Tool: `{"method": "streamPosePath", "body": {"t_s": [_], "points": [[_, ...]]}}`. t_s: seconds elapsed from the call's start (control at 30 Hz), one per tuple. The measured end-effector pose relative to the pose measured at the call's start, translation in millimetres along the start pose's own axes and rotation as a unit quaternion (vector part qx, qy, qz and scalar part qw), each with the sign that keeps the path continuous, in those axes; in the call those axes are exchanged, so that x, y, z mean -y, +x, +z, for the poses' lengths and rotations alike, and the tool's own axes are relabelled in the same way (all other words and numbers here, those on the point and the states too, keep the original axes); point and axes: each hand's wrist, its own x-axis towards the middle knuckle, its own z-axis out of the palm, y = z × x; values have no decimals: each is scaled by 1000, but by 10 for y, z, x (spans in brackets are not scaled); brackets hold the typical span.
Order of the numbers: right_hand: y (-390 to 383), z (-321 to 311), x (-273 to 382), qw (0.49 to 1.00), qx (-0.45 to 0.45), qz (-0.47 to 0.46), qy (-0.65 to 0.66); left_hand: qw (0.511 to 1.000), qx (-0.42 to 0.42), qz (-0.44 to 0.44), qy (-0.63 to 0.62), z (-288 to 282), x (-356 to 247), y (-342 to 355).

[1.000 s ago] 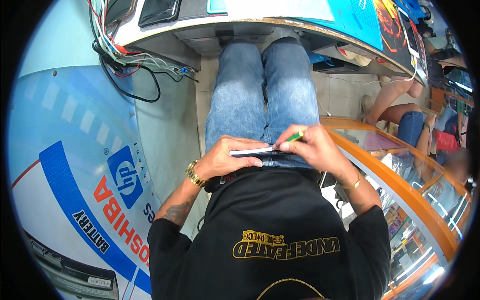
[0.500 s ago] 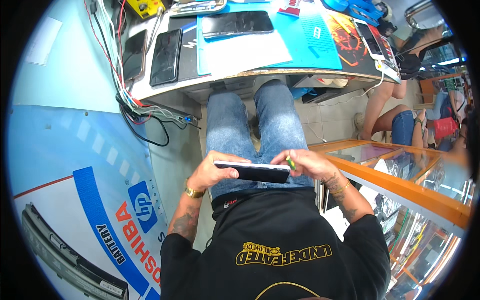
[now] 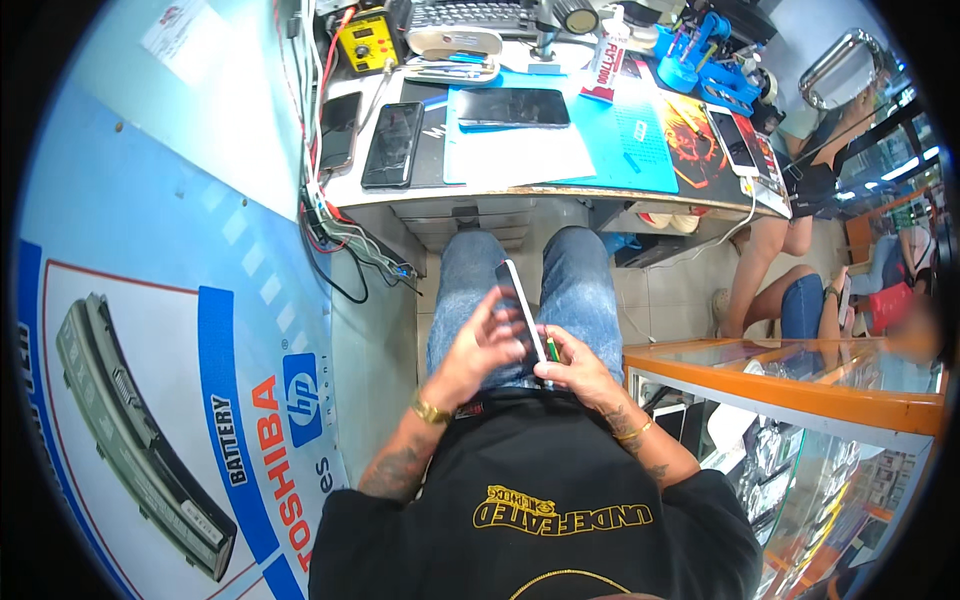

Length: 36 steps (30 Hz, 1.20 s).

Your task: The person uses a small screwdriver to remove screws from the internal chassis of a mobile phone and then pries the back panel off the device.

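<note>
Over my lap a slim phone (image 3: 523,312) stands tilted on edge, its white side showing and its dark face turned to the left. The lower end of it is gripped by my right hand (image 3: 577,366), thumb against the edge. A small green tool (image 3: 552,349), too small to name surely, pokes out between that hand's fingers. My left hand (image 3: 487,345) is beside the dark face, fingers spread and smeared by motion; whether they touch the phone I cannot tell.
Ahead is a workbench with a blue mat (image 3: 632,150), a white sheet (image 3: 515,155), several phones, a glue tube (image 3: 606,62) and a yellow device (image 3: 366,42). Cables (image 3: 350,240) hang at its left end. A glass showcase (image 3: 790,372) stands right; another person's legs (image 3: 770,265) are beyond.
The phone has swung from lying crosswise to standing nearly lengthwise. My right hand has taken hold of its lower end, and my left hand's fingers have spread. The view has tilted up.
</note>
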Motion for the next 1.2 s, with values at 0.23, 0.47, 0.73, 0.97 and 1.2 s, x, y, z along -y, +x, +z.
{"method": "streamPosePath", "body": {"t_s": [0.23,0.47,0.73,0.97,1.2], "points": [[114,-59,-311,996,-16,-35,-87,998,-49,-23,38,25,257,-84],[76,-69,-214,995,-7,-2,-98,997,-31,-36,65,-81,333,-126],[63,-166,-231,999,12,18,-31,996,-58,-38,62,54,342,-135],[84,-258,-236,998,32,-36,-47,993,-54,-7,100,-3,423,-56],[-13,-400,-28,983,-94,-21,-159,793,-30,165,585,85,-222,-226]]}}
